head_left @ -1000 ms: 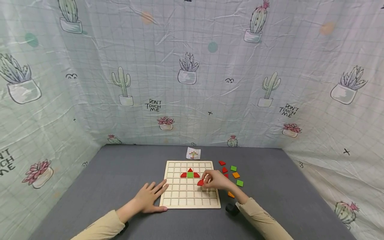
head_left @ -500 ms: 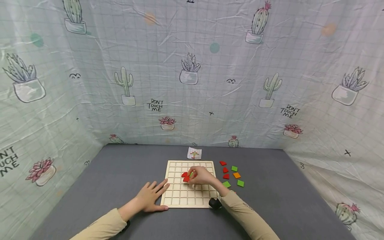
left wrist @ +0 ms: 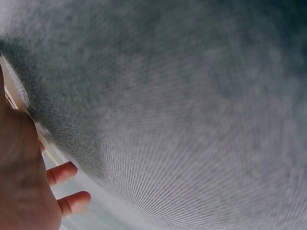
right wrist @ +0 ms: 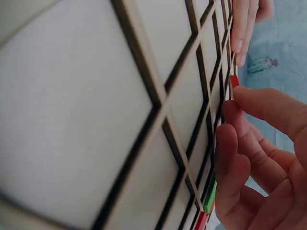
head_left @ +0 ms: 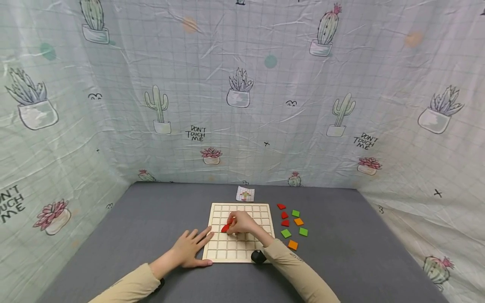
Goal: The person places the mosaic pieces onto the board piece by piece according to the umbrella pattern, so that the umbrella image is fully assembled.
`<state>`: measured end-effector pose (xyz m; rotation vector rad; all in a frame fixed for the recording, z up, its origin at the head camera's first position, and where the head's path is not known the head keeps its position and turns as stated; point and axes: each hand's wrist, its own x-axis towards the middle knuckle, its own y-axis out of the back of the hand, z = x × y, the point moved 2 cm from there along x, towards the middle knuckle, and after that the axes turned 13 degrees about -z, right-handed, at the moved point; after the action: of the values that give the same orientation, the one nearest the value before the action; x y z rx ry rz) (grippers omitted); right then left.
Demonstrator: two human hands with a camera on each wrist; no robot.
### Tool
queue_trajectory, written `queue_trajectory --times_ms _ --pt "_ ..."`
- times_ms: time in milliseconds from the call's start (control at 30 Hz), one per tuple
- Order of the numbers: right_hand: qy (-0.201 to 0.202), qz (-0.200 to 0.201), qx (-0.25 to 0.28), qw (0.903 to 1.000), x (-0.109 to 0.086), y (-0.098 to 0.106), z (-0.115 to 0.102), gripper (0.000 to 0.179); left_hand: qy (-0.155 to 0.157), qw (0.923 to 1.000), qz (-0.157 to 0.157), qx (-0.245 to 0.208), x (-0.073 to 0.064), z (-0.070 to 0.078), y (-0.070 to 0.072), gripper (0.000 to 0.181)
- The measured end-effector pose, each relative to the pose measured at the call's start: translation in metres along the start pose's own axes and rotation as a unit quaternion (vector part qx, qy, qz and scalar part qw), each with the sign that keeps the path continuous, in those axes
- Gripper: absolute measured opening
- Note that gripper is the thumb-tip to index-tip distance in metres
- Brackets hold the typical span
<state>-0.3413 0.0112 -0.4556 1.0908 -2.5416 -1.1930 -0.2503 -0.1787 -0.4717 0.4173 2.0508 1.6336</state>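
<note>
A pale wooden grid board (head_left: 232, 254) lies on the grey table. Over its left half my right hand (head_left: 241, 223) pinches a red quarter-round tile (head_left: 225, 228) between thumb and fingers; in the right wrist view this red tile (right wrist: 234, 81) shows at the fingertips. That hand covers most of the tiles in the upper rows. A green tile (right wrist: 209, 195) and another red tile (right wrist: 201, 221) sit in the grid beneath it. With fingers spread and straight, my left hand (head_left: 186, 249) rests at the board's left edge, fingertips on the rim.
Right of the board lie loose tiles: several red ones (head_left: 284, 215), several green ones (head_left: 303, 232) and two orange ones (head_left: 293, 245). A small patterned card (head_left: 245, 194) lies beyond the board's far edge. A cactus-print cloth (head_left: 265, 160) encloses the table's back and sides.
My right hand has carried the red tile leftward across the board, from the right-hand columns to the left-hand ones. My left hand stays in place at the edge.
</note>
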Motion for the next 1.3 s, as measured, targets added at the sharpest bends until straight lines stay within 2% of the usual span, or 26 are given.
queue_trajectory --times_ms 233,833,933,1133,1300 --pt "-0.027 0.021 -0.024 0.9991 0.005 -0.003 -0.002 0.024 0.002 1.0000 -0.007 0.001 0.000 0.000 0.002 0.082" --pt "-0.035 0.006 -0.034 0.9988 0.010 -0.003 0.000 0.019 0.003 1.0000 -0.007 0.006 0.000 0.001 0.005 0.082" --pt "-0.031 0.003 -0.035 0.9989 0.010 -0.002 0.000 0.019 0.003 1.0000 -0.008 0.002 0.000 0.001 0.006 0.082" --pt "-0.020 0.001 0.000 0.9998 0.007 0.003 0.002 0.019 0.006 0.9998 -0.018 -0.006 0.001 0.001 0.005 0.083" --pt "0.003 0.004 0.015 0.9999 0.003 0.009 0.003 0.018 0.010 0.9996 -0.026 -0.003 0.001 0.001 0.005 0.084"
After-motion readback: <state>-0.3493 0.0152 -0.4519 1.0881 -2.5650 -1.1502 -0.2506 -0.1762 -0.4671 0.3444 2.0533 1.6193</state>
